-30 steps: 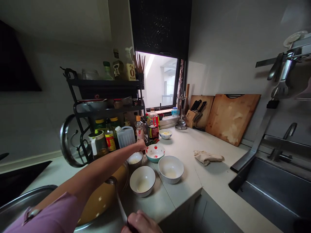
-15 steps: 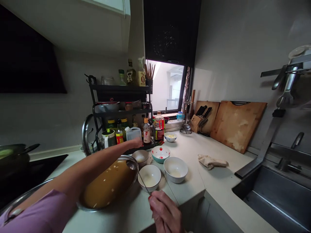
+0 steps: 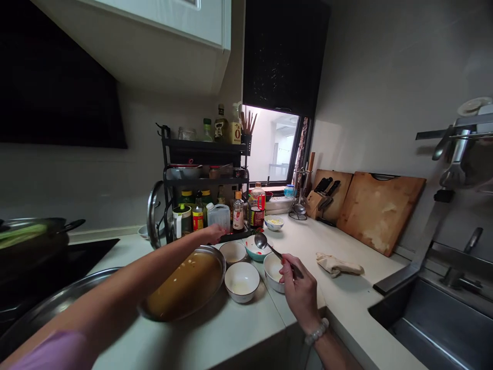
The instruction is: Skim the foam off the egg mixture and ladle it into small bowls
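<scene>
My right hand (image 3: 300, 288) is closed around the handle of a small metal ladle (image 3: 261, 240). The ladle's cup hangs over the teal bowl with red fruit prints (image 3: 256, 253). Below it stands a white bowl (image 3: 271, 275), partly hidden by my hand. A dark-rimmed bowl (image 3: 242, 282) holds a little pale liquid, and another bowl (image 3: 232, 252) sits behind it. My left arm stretches over a metal basin (image 3: 224, 267) of brown liquid with pale bits. Near the translucent plastic jug (image 3: 219, 216) is my left hand (image 3: 213, 234); its fingers are too small and hidden to read.
A black rack (image 3: 208, 181) of bottles and jars stands at the back. A pan (image 3: 31, 239) is on the stove at left. To the right are a knife block (image 3: 316, 203), cutting boards (image 3: 379, 210), a cloth (image 3: 339, 264) and the sink (image 3: 435, 318).
My right hand has lifted the ladle out of the basin and moved it up and right over the bowls. The left hand stays near the jug. The view has shifted slightly.
</scene>
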Motion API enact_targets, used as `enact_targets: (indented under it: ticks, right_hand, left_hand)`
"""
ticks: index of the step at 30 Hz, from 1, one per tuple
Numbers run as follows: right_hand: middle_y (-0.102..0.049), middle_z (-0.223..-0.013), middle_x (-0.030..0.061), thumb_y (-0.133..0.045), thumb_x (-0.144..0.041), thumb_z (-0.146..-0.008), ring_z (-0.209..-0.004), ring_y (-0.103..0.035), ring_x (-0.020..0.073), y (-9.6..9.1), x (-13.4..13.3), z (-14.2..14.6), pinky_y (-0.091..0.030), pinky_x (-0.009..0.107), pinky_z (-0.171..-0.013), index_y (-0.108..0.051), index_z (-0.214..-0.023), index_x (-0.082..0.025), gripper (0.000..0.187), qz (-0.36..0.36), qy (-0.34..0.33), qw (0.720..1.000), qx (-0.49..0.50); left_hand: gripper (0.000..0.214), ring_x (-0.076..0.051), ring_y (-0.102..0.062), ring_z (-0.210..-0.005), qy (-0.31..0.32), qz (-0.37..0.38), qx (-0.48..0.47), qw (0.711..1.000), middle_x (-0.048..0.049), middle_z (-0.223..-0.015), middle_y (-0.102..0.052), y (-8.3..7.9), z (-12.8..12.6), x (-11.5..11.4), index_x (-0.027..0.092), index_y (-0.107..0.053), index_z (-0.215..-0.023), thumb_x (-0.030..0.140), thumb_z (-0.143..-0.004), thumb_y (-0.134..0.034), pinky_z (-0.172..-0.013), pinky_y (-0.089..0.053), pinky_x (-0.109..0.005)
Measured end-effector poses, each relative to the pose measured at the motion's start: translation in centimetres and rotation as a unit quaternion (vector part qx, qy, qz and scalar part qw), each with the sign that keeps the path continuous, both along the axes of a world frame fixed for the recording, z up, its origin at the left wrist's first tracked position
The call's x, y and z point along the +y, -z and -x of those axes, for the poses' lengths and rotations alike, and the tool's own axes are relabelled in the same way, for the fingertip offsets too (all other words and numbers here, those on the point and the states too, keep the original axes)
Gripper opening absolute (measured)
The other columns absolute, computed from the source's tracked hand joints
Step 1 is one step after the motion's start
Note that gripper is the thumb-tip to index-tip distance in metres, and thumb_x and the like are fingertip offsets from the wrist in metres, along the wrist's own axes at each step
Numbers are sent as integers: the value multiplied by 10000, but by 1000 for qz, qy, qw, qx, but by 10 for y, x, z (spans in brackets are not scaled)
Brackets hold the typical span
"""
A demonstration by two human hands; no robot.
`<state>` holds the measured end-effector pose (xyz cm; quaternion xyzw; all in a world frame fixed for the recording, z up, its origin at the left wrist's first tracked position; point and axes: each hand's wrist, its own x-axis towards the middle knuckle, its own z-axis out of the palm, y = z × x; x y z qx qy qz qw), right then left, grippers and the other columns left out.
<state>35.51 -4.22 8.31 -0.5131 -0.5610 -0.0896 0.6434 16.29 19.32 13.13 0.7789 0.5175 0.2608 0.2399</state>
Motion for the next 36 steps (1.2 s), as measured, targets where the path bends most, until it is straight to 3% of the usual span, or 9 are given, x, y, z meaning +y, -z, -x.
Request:
enact_targets:
  ticks: [4, 8, 10, 14, 16, 20, 27, 34, 36]
  right_hand:
    - [-631, -619, 9, -510, -408, -908, -446, -585, 121, -3, -4, 7, -520, 226, -423, -635, -946, -156, 284, 12, -13, 995, 102]
    - [-609, -565, -14, -563, -456, -872, -402, -556, 116, -8, -4, 33, -503, 230, -408, -606, -910, -161, 301, 18, -76, 982, 171]
    - [-604, -567, -18, -568, -447, -873, -401, -554, 111, -7, 0, 50, -503, 228, -414, -601, -915, -162, 291, 27, -122, 977, 171]
    - [-609, -597, 0, -518, -431, -903, -405, -552, 107, 6, 15, 80, -485, 218, -401, -616, -937, -156, 295, 75, -183, 974, 110]
    - [-642, -652, 29, -505, -424, -907, -429, -564, 111, 14, 23, 89, -485, 218, -408, -631, -943, -159, 296, 91, -192, 976, 58]
    - [-678, -754, 63, -505, -427, -901, -470, -583, 114, 23, 34, 97, -482, 213, -412, -638, -921, -171, 289, 106, -207, 973, 0]
    - [-564, -510, -18, -543, -547, -847, -389, -554, 140, 11, 38, 95, -469, 237, -379, -591, -878, -156, 395, 148, -187, 960, 144]
    - [-665, -800, 72, -487, -358, -901, -502, -581, 120, 0, 55, 106, -505, 238, -473, -659, -954, -159, 268, 130, -233, 960, -85]
    - [-669, -779, 66, -473, -317, -899, -485, -565, 116, 2, 61, 112, -490, 234, -469, -666, -942, -163, 251, 132, -235, 954, -129]
  left_hand:
    - [319, -158, -661, -723, 7, 32, -42, 999, -58, -745, -687, -16, 42, -37, 104, -661, -848, 353, -910, -472, -631, -498, -227]
    - [440, -188, -666, -838, 28, -72, -221, 972, -72, -908, -710, -16, 107, -115, 133, -638, -1075, 475, -859, -465, -759, -522, -277]
    - [491, -180, -657, -734, -19, -98, -286, 953, -61, -849, -706, 4, 137, -158, 149, -634, -1091, 537, -834, -480, -715, -526, -287]
    - [511, -140, -514, -488, -206, -69, -359, 908, 15, -599, -596, 77, 182, -209, 180, -641, -1000, 625, -797, -493, -478, -431, -257]
    - [554, -141, -473, -458, -278, -49, -372, 884, 33, -524, -527, 111, 195, -212, 181, -634, -884, 697, -760, -475, -433, -378, -252]
    - [621, -157, -492, -496, -241, 21, -353, 904, 14, -529, -540, 141, 203, -195, 170, -640, -789, 763, -675, -500, -461, -377, -256]
    - [567, -162, -505, -535, -149, 55, -345, 925, -25, -602, -600, 146, 199, -176, 165, -625, -718, 703, -753, -450, -510, -398, -257]
    - [494, -164, -500, -554, -107, 40, -317, 941, -23, -609, -591, 149, 202, -182, 175, -624, -695, 633, -779, -456, -533, -400, -257]
    - [493, -159, -484, -543, -108, 40, -312, 943, -8, -578, -560, 149, 203, -182, 179, -615, -688, 629, -787, -443, -521, -381, -251]
